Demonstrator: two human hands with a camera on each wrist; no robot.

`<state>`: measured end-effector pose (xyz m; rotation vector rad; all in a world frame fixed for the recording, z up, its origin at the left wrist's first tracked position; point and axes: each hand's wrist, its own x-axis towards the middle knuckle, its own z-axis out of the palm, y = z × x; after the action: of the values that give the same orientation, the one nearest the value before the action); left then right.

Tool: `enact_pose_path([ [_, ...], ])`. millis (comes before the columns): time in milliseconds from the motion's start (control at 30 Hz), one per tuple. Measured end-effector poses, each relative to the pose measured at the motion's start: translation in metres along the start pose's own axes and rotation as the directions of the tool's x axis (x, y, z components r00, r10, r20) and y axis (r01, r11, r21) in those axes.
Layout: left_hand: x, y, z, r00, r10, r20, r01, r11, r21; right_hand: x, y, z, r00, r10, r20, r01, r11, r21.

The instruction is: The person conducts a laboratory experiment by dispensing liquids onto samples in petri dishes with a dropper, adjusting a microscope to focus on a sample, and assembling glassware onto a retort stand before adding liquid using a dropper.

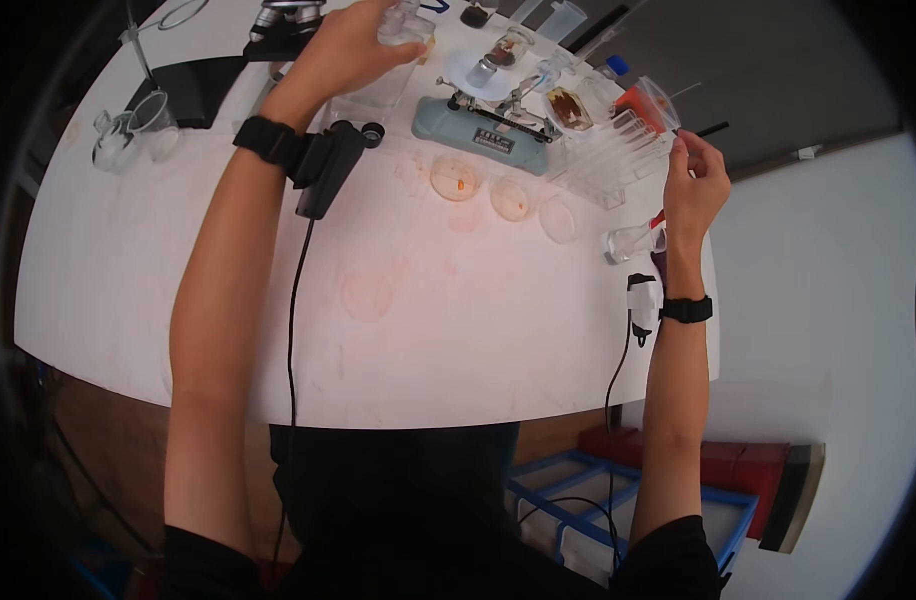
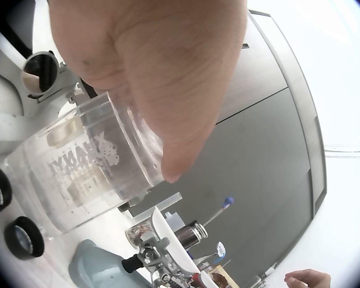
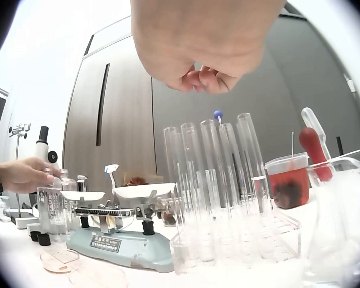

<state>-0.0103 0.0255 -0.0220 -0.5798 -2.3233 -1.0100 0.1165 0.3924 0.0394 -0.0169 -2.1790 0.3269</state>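
Note:
My left hand (image 1: 353,50) is at the back left of the table, gripping a small clear glass bottle (image 1: 402,22) at the top of a clear box (image 2: 123,162). Most of its fingers are hidden behind the palm. Raised over a clear rack (image 3: 279,240) of upright test tubes (image 3: 192,159), my right hand (image 3: 204,42) has its fingers curled and the tips close together. No object shows between those fingertips. A blue two-pan balance (image 1: 488,135) stands between the two hands.
Several shallow dishes (image 1: 453,180) lie before the balance, some with orange residue. A small glass vessel (image 1: 628,243) is by my right wrist, and a tub of red liquid (image 3: 291,180) stands behind the rack. At left are a black stand base (image 1: 193,95) and a plastic cup (image 1: 153,125).

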Motion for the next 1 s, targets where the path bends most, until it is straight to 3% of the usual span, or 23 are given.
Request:
enact_pose_path([
  [67, 0.0, -0.006, 0.006, 0.997, 0.046, -0.063, -0.045, 0.999, 0.022, 0.001, -0.007, -0.007, 0.981, 0.192, -0.037, -0.185, 0.972, 0.145],
  [133, 0.003, -0.017, 0.012, 0.995, -0.067, 0.078, 0.066, 0.998, 0.021, 0.0, -0.01, -0.009, 0.973, 0.218, -0.071, -0.197, 0.954, 0.224],
  [333, 0.004, -0.016, 0.009, 0.999, 0.024, 0.042, -0.028, 0.996, 0.08, -0.011, -0.032, -0.029, 0.926, 0.371, -0.069, -0.314, 0.859, 0.405],
  [467, 0.004, -0.017, 0.011, 0.999, 0.005, 0.043, -0.009, 0.996, 0.087, -0.024, -0.019, -0.036, 0.894, 0.447, -0.024, -0.377, 0.78, 0.498],
  [767, 0.007, -0.001, -0.008, 1.0, -0.003, 0.018, 0.003, 0.999, 0.038, -0.051, 0.009, -0.046, 0.825, 0.563, 0.046, -0.506, 0.701, 0.502],
  [833, 0.009, 0.003, -0.014, 1.0, -0.015, -0.022, 0.016, 0.999, 0.035, -0.056, 0.02, -0.049, 0.811, 0.583, 0.045, -0.525, 0.692, 0.496],
  [900, 0.012, 0.007, -0.022, 0.993, 0.084, -0.083, -0.075, 0.992, 0.106, -0.062, 0.029, -0.05, 0.794, 0.607, 0.041, -0.541, 0.675, 0.501],
  [967, 0.015, 0.02, -0.034, 0.959, 0.172, -0.226, -0.162, 0.985, 0.062, -0.066, 0.039, -0.05, 0.789, 0.611, 0.069, -0.559, 0.666, 0.494],
  [1000, 0.013, 0.029, -0.041, 0.964, 0.134, -0.231, -0.131, 0.991, 0.03, -0.069, 0.044, -0.049, 0.781, 0.621, 0.066, -0.561, 0.653, 0.509],
])
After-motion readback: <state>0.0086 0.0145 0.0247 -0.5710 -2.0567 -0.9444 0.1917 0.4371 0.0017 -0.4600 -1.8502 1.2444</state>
